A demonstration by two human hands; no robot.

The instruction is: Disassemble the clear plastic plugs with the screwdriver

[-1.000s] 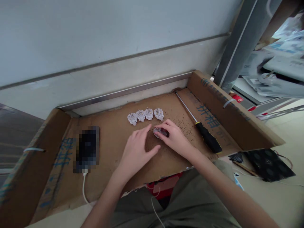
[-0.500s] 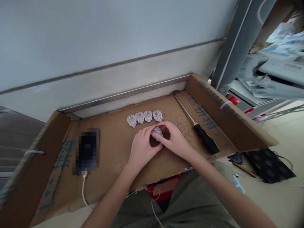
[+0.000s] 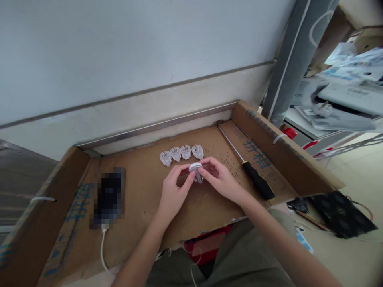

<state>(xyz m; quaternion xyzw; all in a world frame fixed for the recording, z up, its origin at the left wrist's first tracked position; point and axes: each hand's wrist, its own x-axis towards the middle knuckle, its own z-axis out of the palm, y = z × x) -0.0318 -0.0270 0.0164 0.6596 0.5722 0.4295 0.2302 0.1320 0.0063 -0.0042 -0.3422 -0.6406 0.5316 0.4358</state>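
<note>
Item: white plug part (image 3: pixel 196 170), held between both hands above the middle of the cardboard tray (image 3: pixel 143 187).

Fingers: left fingertips (image 3: pixel 188 178) and right fingertips (image 3: pixel 202 171) were closed on the part from opposite sides, pinching it.

Hands: left hand (image 3: pixel 173 190) came in from the near left, right hand (image 3: pixel 220 181) from the near right; the two nearly touched around the part.

Change: a second earlier the part had lain on the tray floor under the right hand alone, the left flat beside it. Half a second earlier the left had joined. It now stood lifted clear of the cardboard in a two-handed grip, which suggested that fitting or inspection had begun.

Orientation: the rounded white face was turned up and away; the darker body hung below. The long axis appeared near upright, slightly tilted; pin direction could not be told.

Surroundings: row of four white plug parts (image 3: pixel 181 154) just behind the hands, apart from them; screwdriver (image 3: pixel 248 167) to the right, lying untouched with shaft toward the far corner; phone (image 3: pixel 108 197) on its white cable (image 3: pixel 101 249) to the left.
</note>
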